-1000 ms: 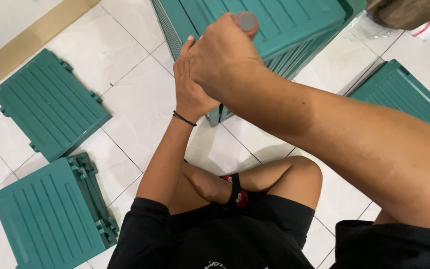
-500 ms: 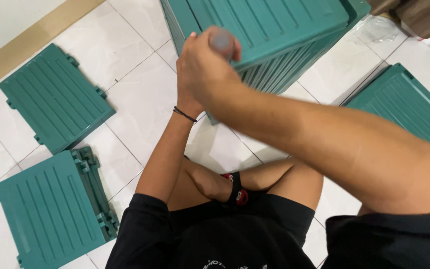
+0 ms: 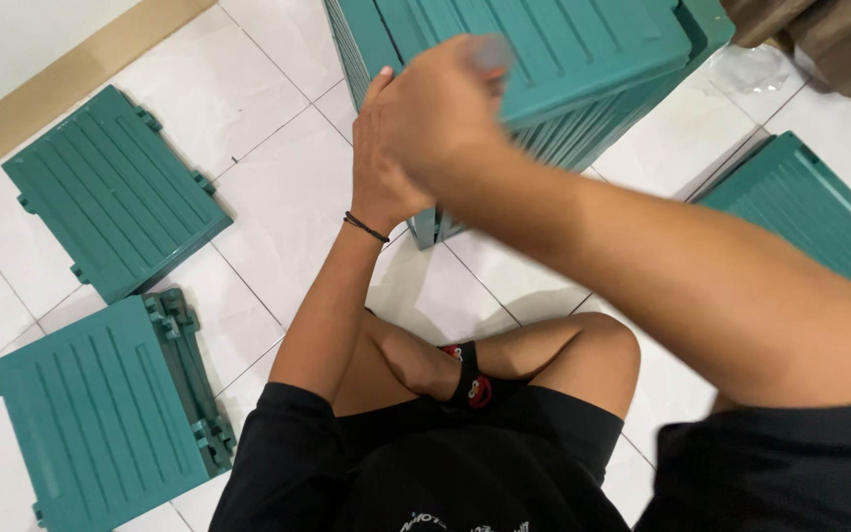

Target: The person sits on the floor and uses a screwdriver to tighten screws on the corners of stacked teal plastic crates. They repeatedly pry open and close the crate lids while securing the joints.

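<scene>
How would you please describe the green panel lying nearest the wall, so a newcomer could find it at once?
Start at the beige strip along the wall, top left. The green panel lies single and flat on the white tiles just below it. Its neighbour nearer the person is a stack of panels instead.

Surface: white tiled floor [image 3: 278, 207], grey grout lines.
Upper left: green slatted panel [image 3: 115, 192], flat on the tiles.
Lower left: stacked green panels [image 3: 105, 409], flat, just beside the first.
Top centre: assembled green slatted crate [image 3: 544, 69], standing on the floor.
Right edge: further green panel [image 3: 819, 212], lying flat.
Top right: clear plastic wrap [image 3: 741, 69].
</scene>
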